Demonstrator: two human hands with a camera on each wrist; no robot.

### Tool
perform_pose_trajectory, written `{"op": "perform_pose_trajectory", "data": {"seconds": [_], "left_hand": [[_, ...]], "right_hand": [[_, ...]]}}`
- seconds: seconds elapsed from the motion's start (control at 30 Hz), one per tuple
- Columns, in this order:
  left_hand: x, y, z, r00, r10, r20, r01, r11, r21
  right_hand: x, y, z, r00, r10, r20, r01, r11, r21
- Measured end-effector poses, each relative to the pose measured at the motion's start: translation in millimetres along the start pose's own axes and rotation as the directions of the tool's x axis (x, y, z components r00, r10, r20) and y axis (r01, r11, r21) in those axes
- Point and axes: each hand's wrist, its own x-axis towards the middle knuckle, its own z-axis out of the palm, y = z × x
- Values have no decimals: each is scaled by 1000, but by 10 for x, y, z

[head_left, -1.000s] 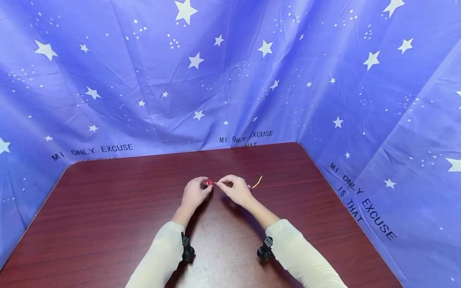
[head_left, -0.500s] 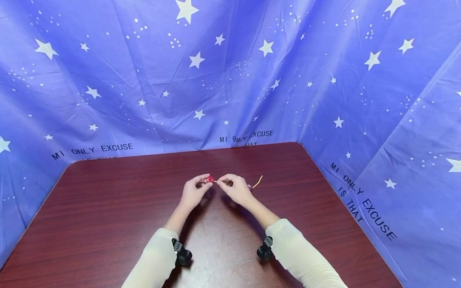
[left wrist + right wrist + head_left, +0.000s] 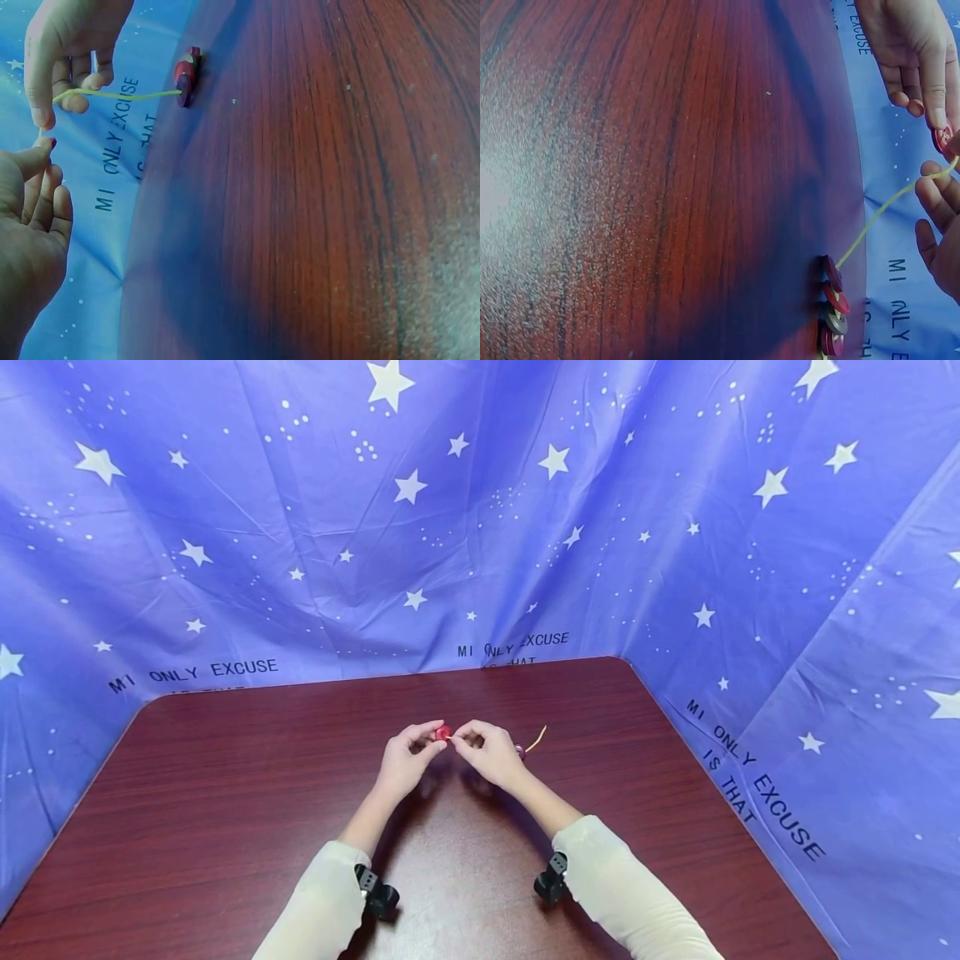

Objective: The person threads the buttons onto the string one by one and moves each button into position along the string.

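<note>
Between thumb and fingertips, my left hand (image 3: 401, 764) pinches a round red button (image 3: 444, 733), its face turned toward the right hand. My right hand (image 3: 489, 753) pinches a yellow cord (image 3: 885, 204) close to the button's face. In the right wrist view the hands almost meet at the button (image 3: 943, 138); whether the cord's end is inside a hole cannot be made out. From the right hand the cord runs down to a row of threaded buttons (image 3: 835, 296) in purple, red and grey, lying on the table. The head view mostly hides that row behind the right hand.
A dark red wood-grain table (image 3: 225, 810) lies under both hands. Behind it and along its right side hangs a blue curtain (image 3: 480, 527) with white stars. Black wrist cameras sit on both sleeves. The cord's free tail (image 3: 537, 738) extends right of the right hand.
My left hand has moved slightly right and up with the red button, closing the gap to the cord's end. The right hand has stayed nearly still.
</note>
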Motion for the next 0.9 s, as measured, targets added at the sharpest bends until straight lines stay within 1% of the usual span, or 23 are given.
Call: {"op": "perform_pose_trajectory", "data": {"seconds": [0.13, 0.27, 0.6, 0.9], "left_hand": [[-4, -5, -9, 999, 40, -1, -40, 999, -20], [-11, -18, -14, 998, 60, -7, -61, 998, -33], [-15, -20, -9, 999, 42, -3, -42, 998, -44], [1, -10, 0, 1000, 31, -1, -31, 999, -34]], "right_hand": [[-1, 0, 10, 1000, -3, 3, 3, 1000, 0], [-3, -18, 6, 1000, -9, 5, 9, 1000, 12], [-5, -31, 0, 1000, -23, 2, 23, 1000, 13], [-10, -48, -2, 1000, -6, 6, 6, 1000, 5]]}}
